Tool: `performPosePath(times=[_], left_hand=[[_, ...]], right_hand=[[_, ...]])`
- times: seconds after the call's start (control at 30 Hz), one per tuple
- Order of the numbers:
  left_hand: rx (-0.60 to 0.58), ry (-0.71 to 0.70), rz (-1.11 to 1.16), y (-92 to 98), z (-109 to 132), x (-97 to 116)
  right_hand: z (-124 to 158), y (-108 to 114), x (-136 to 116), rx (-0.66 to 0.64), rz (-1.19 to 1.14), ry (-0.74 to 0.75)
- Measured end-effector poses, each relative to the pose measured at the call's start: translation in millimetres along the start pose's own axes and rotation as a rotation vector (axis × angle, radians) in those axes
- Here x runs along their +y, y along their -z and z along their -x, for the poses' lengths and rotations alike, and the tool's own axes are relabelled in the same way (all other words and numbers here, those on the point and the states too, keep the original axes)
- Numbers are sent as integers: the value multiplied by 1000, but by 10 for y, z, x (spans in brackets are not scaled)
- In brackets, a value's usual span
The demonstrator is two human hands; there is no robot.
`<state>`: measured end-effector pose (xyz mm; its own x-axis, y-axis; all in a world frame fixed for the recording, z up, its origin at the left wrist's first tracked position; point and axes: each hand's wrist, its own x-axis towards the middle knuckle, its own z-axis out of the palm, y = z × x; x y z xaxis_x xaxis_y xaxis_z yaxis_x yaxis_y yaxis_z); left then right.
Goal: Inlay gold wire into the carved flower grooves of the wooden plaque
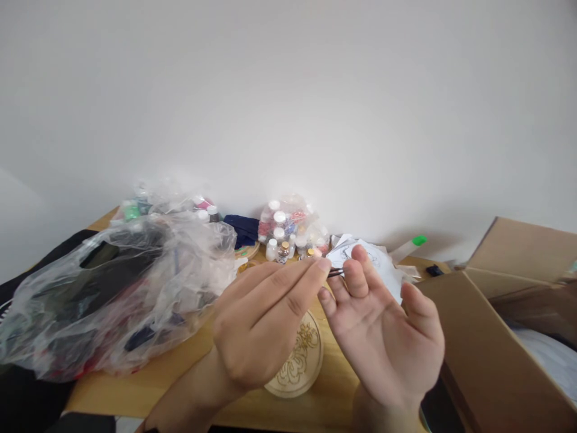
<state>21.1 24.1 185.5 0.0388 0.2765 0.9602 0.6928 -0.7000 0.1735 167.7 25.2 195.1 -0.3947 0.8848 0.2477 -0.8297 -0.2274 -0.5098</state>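
My left hand (261, 322) is closed, its back turned to me, fingers and thumb pinched round slim dark tweezers (336, 272). Two thin tips stick out past the fingertips and reach a fingertip of my right hand; whether they touch it or grip anything there I cannot tell. With its palm up, my right hand (383, 337) is open, its fingers apart and slightly bent. Beneath the hands, a round wooden board (300, 361) with a flower pattern lies on the table, partly covered by my left hand.
Clear plastic bags (148, 288) full of items spread over the left of the wooden table (112, 394). Small bottles (282, 249) and a bag of white-capped jars (288, 225) stand at the back, beside drawn papers (347, 249). An opened cardboard box (482, 343) stands right.
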Motion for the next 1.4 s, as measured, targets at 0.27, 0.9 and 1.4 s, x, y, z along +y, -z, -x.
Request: performPosePath(times=[0.27, 0.9, 1.4], left_hand=[[-18, 20, 8, 2, -6, 15], [-8, 6, 32, -5, -17, 10], [-42, 28, 22, 21, -16, 41]], right_hand=[[-18, 8, 8, -3, 8, 6], [-17, -14, 4, 59, 48, 32], [-6, -36, 24, 111, 129, 78]])
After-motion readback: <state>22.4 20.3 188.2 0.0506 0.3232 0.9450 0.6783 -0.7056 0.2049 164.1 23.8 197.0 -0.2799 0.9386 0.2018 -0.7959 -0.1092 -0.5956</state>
